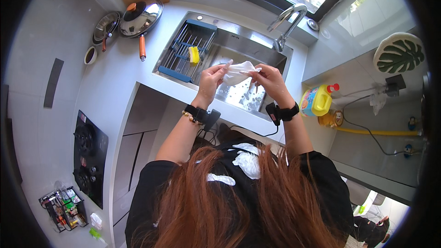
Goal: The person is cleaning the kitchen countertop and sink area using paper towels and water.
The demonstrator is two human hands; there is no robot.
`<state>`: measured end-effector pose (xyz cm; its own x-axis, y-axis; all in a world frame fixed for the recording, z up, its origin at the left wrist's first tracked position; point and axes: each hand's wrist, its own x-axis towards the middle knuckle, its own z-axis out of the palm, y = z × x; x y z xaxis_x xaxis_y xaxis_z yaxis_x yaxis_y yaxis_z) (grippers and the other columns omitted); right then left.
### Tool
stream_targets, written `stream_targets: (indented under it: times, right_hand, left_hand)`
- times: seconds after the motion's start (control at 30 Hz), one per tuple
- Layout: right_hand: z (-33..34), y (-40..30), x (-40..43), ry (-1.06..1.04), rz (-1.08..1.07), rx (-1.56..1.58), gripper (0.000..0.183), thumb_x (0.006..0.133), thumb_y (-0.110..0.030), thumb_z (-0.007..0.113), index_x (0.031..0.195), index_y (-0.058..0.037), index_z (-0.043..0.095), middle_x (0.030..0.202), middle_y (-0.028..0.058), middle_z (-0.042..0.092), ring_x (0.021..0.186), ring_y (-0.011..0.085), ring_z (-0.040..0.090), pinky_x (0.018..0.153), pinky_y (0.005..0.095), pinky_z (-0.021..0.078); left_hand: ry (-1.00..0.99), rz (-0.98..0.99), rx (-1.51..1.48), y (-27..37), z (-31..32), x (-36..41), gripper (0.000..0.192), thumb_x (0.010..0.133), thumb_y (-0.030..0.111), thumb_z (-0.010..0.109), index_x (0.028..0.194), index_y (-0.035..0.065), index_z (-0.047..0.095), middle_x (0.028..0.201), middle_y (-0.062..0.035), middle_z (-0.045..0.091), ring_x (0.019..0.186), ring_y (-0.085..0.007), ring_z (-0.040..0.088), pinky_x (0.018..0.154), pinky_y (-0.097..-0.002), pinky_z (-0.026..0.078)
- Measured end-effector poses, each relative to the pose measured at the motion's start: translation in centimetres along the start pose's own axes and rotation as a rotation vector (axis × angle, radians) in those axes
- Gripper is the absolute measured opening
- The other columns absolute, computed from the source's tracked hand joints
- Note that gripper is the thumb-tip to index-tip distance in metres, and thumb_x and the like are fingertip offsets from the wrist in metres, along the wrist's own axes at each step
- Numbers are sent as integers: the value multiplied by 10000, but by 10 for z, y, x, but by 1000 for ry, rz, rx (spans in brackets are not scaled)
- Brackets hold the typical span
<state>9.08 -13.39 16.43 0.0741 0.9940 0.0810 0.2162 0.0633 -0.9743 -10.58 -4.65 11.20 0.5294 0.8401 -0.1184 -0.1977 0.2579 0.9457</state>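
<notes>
A thin white cloth (237, 74) is stretched between my two hands over the stainless steel sink (256, 38). My left hand (212, 80) pinches its left end, thumb on top. At the other end, the fingers of my right hand (270, 80) grip a gathered corner. I cannot tell whether the white piece is a cloth or a wet wipe. Below my hands the sink floor is wet with drops. A yellow and white sponge (194, 55) rests in the drying rack (179, 43) on the sink's left side, just beyond my left hand.
The chrome faucet (287, 24) arches over the sink's far right corner. Right of the sink stands a yellow detergent jug (318, 100). A lidded pan (141, 17), a small bowl (90, 55) and a gas hob (90, 158) are to the left. Cables hang by my wrists.
</notes>
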Motion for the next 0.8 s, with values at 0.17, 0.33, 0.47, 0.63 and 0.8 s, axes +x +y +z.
stream_targets:
  times: [0.17,0.33,0.47,0.63,0.8]
  right_hand:
    - [0,12,3,-53,-85,120,159,894,-121,650,980,13,659,762,17,623,655,60,562,563,223,457]
    - [2,5,4,-221,102,277,203,867,-110,665,1029,11,653,841,20,641,681,56,558,584,213,452]
    - [-10,1,7,-338,242,250,218,861,-147,668,1035,-17,653,822,14,656,692,53,579,558,172,414]
    - [-3,14,11,-206,220,268,321,877,-323,676,1003,-30,633,720,-7,633,571,32,527,479,164,381]
    - [14,27,24,-24,36,31,251,888,-244,673,948,-3,639,886,29,574,682,64,544,551,198,424]
  left_hand:
    - [-216,-496,-392,14,-2,-8,561,985,456,390,1231,-29,529,1091,-138,641,936,-179,632,830,-349,536]
    - [-324,-539,-329,8,-19,-13,530,927,428,540,1249,7,514,1072,-123,631,928,-183,629,884,-379,540]
    - [-322,-329,-225,11,-15,-16,550,925,367,566,1320,14,421,1225,-125,534,1053,-200,582,942,-367,485]
    - [-107,-112,-98,3,-9,-9,410,921,291,608,1214,53,448,1128,-94,542,1089,-183,559,933,-322,472]
    - [-84,7,-105,10,-2,-12,436,876,151,681,1193,37,405,1116,-106,536,1059,-168,568,933,-269,474]
